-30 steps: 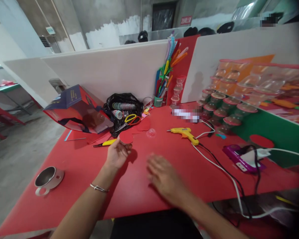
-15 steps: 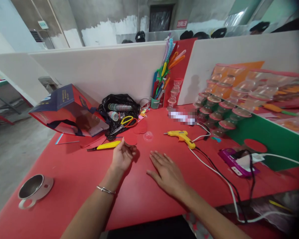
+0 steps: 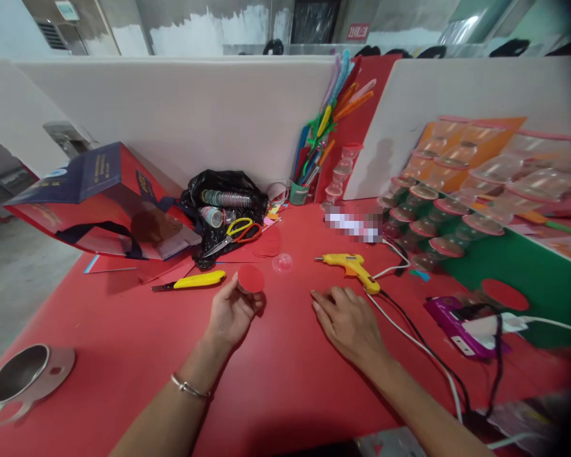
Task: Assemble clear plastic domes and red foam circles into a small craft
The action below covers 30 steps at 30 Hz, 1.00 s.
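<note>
Between the thumb and fingers of my left hand [image 3: 232, 317] is a round red paper disc [image 3: 251, 279], its flat face turned toward me. My right hand [image 3: 351, 325] lies palm down on the red tabletop, fingers a little bent and apart, with nothing in it. Just beyond it is a yellow glue gun [image 3: 354, 265], nozzle pointing left. A small clear plastic cup [image 3: 283, 262] sits past the disc, near more red paper circles [image 3: 268, 244]. To the left of my left hand lies a yellow utility knife [image 3: 197, 279].
A black plastic bag [image 3: 226, 181] holds stacked cups, with scissors [image 3: 242, 230] in front. A gift bag [image 3: 105, 209] lies at left, a mug [image 3: 31, 381] nearer. Cables run right to a purple power strip [image 3: 459, 330]. Stacked clear cups [image 3: 438, 219] stand at back right.
My right hand has slid right toward the glue gun, its fingers now more bent. The red disc in my left hand is raised and shows more of its face. The view has shifted.
</note>
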{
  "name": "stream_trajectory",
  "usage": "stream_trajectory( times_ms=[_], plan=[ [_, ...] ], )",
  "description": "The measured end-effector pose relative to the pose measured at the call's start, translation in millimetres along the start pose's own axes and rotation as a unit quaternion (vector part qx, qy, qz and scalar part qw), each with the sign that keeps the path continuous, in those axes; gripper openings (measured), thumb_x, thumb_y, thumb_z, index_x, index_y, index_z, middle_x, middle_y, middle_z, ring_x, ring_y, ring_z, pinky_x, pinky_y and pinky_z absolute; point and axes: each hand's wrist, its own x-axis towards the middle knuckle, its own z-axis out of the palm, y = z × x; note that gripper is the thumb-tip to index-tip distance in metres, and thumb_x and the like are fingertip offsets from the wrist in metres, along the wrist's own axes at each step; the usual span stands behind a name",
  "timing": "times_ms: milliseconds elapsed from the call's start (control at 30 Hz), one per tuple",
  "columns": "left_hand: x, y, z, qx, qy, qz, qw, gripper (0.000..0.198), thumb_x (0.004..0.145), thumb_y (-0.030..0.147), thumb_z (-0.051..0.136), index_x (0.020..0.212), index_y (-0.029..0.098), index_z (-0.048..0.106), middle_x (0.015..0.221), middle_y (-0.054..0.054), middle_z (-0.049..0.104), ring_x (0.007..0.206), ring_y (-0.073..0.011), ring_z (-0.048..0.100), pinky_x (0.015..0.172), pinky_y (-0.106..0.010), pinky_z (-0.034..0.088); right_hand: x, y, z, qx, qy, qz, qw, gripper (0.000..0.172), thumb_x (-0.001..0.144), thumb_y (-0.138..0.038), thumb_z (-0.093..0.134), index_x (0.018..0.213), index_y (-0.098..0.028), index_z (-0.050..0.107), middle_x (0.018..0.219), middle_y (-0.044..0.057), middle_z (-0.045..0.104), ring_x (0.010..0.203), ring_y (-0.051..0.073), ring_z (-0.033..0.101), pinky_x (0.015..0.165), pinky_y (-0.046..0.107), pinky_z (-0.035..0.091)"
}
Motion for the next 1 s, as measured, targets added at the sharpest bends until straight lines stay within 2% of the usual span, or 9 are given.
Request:
stream_trajectory(
  times_ms=[133, 300, 533, 733, 833, 1000],
  plan=[
    [2.6, -0.9, 0.6, 0.011, -0.024, -0.009, 1.0, 0.021, 0.083, 0.034, 0.062, 0.072, 0.016, 0.061, 0.061, -0.006, 0.061, 0.056, -0.0196, 0.058, 0.051, -0.029, 0.042, 0.7, 0.7, 0.3, -0.004, -0.002, 0.0, 1.0, 0.036, 0.101, -0.034, 0.04, 0.112, -0.022, 0.073, 0.088, 0.009, 0.064, 0.08, 0.021, 0.052, 0.066, 0.034, 0.031],
    [3.5, -0.5, 6.4, -0.011, 0.022, -0.014, 1.0, 0.014, 0.08, 0.028, 0.064, 0.074, 0.016, 0.06, 0.061, -0.004, 0.062, 0.053, -0.0186, 0.059, 0.053, -0.03, 0.044, 1.9, 0.7, 1.9, -0.002, 0.005, -0.005, 1.0, 0.035, 0.1, -0.033, 0.042, 0.111, -0.02, 0.073, 0.089, 0.009, 0.065, 0.081, 0.021, 0.052, 0.068, 0.034, 0.032],
    [5.7, -1.3, 4.6, -0.011, 0.024, -0.015, 1.0, 0.016, 0.081, 0.029, 0.065, 0.073, 0.015, 0.06, 0.062, -0.005, 0.062, 0.054, -0.0196, 0.059, 0.053, -0.031, 0.043, 5.1, 2.1, 5.0, 0.004, 0.011, 0.004, 1.0, 0.034, 0.1, -0.035, 0.044, 0.111, -0.023, 0.073, 0.087, 0.008, 0.065, 0.08, 0.021, 0.052, 0.067, 0.034, 0.033],
    [4.2, -1.6, 6.1, -0.018, 0.03, -0.017, 0.999, 0.018, 0.08, 0.029, 0.067, 0.071, 0.014, 0.059, 0.06, -0.004, 0.06, 0.053, -0.0188, 0.059, 0.053, -0.03, 0.044, 2.0, 2.8, 8.1, 0.034, 0.073, -0.011, 0.997, 0.029, 0.098, -0.029, 0.048, 0.099, -0.018, 0.076, 0.082, 0.007, 0.065, 0.079, 0.018, 0.053, 0.068, 0.032, 0.034],
    [3.0, -1.5, 8.1, -0.021, 0.031, -0.013, 0.999, 0.017, 0.08, 0.028, 0.066, 0.072, 0.015, 0.059, 0.06, -0.003, 0.06, 0.053, -0.0186, 0.059, 0.054, -0.03, 0.044, 4.0, 3.0, 8.4, 0.027, 0.069, -0.011, 0.997, 0.028, 0.097, -0.03, 0.05, 0.102, -0.019, 0.075, 0.083, 0.006, 0.065, 0.077, 0.019, 0.052, 0.066, 0.033, 0.033],
    [2.6, -1.7, 8.9, -0.029, 0.038, -0.015, 0.999, 0.015, 0.08, 0.026, 0.067, 0.072, 0.015, 0.06, 0.06, -0.003, 0.06, 0.054, -0.019, 0.06, 0.054, -0.03, 0.044, 4.8, 3.5, 8.6, 0.037, 0.089, -0.026, 0.995, 0.027, 0.097, -0.028, 0.05, 0.096, -0.018, 0.075, 0.08, 0.006, 0.065, 0.077, 0.018, 0.052, 0.068, 0.032, 0.034]
  ],
)
